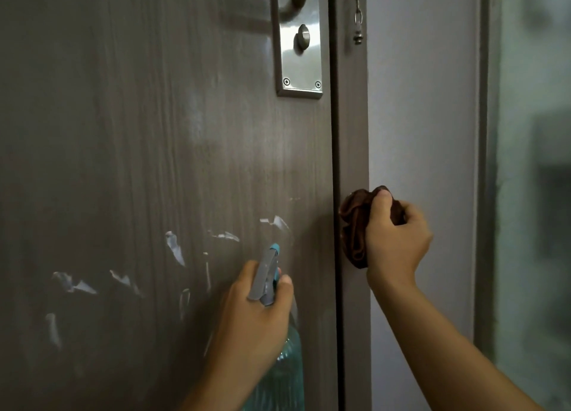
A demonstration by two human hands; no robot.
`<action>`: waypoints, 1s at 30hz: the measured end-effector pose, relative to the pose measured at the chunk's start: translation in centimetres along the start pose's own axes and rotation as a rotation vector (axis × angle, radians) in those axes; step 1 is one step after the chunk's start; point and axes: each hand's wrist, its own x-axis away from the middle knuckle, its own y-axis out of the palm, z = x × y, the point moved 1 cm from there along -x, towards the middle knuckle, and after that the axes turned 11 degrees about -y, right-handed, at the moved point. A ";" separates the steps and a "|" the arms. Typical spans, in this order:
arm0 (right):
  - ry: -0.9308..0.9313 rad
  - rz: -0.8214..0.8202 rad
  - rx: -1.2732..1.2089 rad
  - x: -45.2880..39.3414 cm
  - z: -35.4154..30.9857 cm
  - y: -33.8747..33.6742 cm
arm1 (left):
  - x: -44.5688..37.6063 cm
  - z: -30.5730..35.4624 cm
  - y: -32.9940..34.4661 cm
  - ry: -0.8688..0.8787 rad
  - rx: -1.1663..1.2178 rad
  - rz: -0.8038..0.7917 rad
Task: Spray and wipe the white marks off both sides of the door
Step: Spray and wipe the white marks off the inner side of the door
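While the door (139, 132) stood closed in its frame (352, 132), the left hand (256, 311) gripped a spray bottle (278, 376), fingers curled round its neck and trigger. The nozzle (275, 249) pointed up and away toward the door face. White marks (176, 247) lay scattered below the lock plate (299, 49), mostly to the left of the nozzle and level with it, with one patch just above it. The right hand (395, 240) clenched a bunched brown cloth (355, 225) against the frame, right of the door edge and well below the lock plate. In my judgement, spraying was the step in hand; the left hand was the nearer to the marks, and the cloth would have to cross leftward over the edge to reach them.
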 end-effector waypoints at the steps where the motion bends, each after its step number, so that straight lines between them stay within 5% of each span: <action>1: 0.001 -0.021 -0.008 0.2 0.1 0.3 | 0.0 -0.1 -0.1 0.000 0.009 0.017; 6: -0.314 -0.250 0.044 0.0 -1.3 3.7 | 0.1 0.1 -1.4 0.030 0.009 0.076; 12: -0.635 -0.294 0.162 -0.8 -2.5 10.9 | 0.1 0.5 -3.0 0.028 0.016 0.131; 16: -0.802 -0.412 0.311 2.6 -0.2 9.8 | 0.0 0.0 -3.8 -0.016 0.061 0.139; 24: -0.864 -0.740 0.310 9.0 7.6 2.1 | 0.4 0.2 -4.8 0.003 -0.014 0.157; 30: -0.830 -0.650 0.215 4.3 2.3 5.8 | 0.3 1.0 -4.6 0.067 -0.009 0.165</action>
